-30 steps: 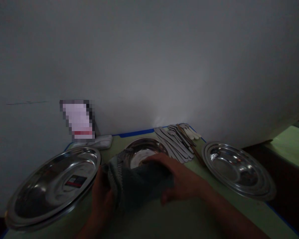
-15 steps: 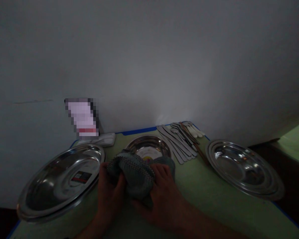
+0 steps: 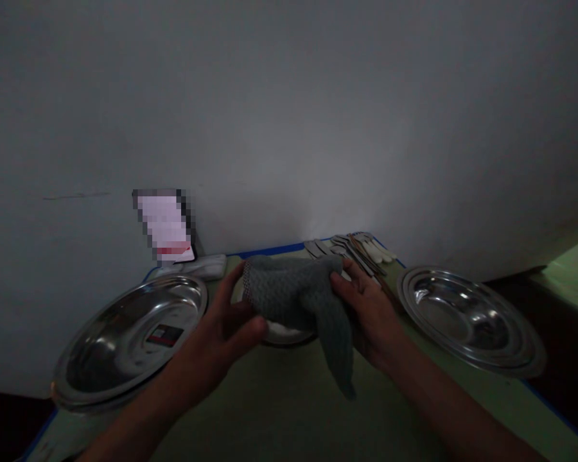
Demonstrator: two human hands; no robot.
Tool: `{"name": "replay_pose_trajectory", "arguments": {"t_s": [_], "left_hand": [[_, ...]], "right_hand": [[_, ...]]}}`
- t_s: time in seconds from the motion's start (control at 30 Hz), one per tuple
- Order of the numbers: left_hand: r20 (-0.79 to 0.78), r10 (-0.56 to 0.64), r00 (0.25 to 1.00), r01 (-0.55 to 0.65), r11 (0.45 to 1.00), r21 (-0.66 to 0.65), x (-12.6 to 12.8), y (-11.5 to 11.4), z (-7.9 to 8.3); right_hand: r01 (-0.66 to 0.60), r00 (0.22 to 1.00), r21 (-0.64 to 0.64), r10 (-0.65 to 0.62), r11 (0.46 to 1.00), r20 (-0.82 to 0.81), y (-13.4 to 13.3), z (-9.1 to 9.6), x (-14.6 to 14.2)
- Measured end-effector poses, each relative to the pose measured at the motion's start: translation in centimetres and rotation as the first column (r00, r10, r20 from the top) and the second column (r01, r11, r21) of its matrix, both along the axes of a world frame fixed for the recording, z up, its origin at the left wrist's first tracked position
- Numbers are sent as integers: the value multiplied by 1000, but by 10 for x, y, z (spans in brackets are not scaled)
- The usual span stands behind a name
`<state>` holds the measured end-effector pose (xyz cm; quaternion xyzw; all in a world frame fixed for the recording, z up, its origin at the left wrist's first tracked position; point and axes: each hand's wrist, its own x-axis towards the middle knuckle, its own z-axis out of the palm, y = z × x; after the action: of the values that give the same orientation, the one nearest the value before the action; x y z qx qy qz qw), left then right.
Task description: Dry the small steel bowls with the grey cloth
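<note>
- While both hands are up at the middle of the frame, the grey-green woven cloth with a checked border [image 3: 284, 289] sits between them, over the round shiny steel bowl [image 3: 289, 333]; a loose end hangs down lower right of centre.
- Right hand [image 3: 368, 307]: thumb and fingers pinching the cloth's upper right corner.
- Left hand [image 3: 221, 327]: thumb spread from fingers, fingertips at the cloth's checked edge; can't tell if it grips.
- Bowl mostly covered, near rim visible below the cloth, on the pale green surface with blue edging [image 3: 260, 410].
- Left of frame: oval steel basin with a dark-and-red label [image 3: 120, 353].
- Right of frame: shallower oval steel dish [image 3: 462, 314].
- Right of centre, behind the cloth: metal cutlery [image 3: 351, 250], partly hidden.
</note>
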<state>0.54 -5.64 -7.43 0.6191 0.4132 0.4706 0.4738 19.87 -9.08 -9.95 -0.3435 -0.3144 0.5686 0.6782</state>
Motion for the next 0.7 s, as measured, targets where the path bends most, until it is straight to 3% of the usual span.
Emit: {"name": "replay_pose_trajectory", "arguments": {"t_s": [0.1, 0.2, 0.37, 0.47, 0.53, 0.6, 0.7], "left_hand": [[2, -98, 995, 97, 993, -73, -3, -3, 2], [33, -43, 999, 43, 999, -10, -8, -3, 11], [-136, -68, 988, 78, 995, 69, -16, -1, 26], [-199, 2, 980, 13, 997, 73, -19, 0, 26], [-267, 105, 958, -70, 988, 138, -21, 1, 26], [-285, 178, 942, -112, 966, 233, -21, 2, 25], [-264, 213, 941, -105, 922, 372, -20, 2, 23]], "right_hand": [[42, 998, 4, -42, 999, -49, 0, 3, 1], [86, 994, 23, -84, 996, -73, -1, 9, 5], [-5, 1000, 42, 6, 999, -13, -3, 10, 8], [-85, 993, 147, 73, 985, 87, -2, 4, 10], [-91, 970, 201, 41, 975, 240, -2, 0, 12], [-23, 888, 216, -79, 976, 453, -3, -1, 14], [128, 643, 304, -312, 944, 699, -6, 1, 16]]}}
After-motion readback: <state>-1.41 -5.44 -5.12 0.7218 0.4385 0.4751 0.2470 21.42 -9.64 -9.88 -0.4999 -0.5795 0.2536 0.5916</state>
